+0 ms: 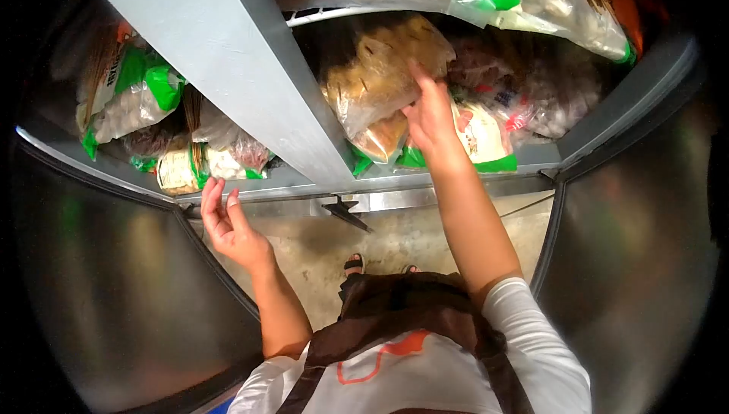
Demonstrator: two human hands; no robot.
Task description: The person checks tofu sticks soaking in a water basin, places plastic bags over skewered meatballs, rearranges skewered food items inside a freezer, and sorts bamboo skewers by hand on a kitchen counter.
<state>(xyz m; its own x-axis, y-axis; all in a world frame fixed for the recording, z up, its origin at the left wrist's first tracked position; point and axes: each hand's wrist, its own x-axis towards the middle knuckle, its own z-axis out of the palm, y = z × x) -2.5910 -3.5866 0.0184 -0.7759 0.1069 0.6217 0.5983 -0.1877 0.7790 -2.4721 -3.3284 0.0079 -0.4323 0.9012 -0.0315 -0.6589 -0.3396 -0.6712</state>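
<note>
A left hand (237, 232), fingers loosely curled and holding nothing, hovers before a cabinet's lower edge as the right hand (433, 118) reaches past the gray divider (228, 57), touching a clear bag of tan food (387, 61) below the shelf; whether it grips is unclear. Green-marked packages (486, 137) lie beside the bag.

The crinkled clear plastic bag (372, 69), full of yellowish-brown food, lies bulging at twelve o'clock, below the white wire shelf (323, 15).
</note>
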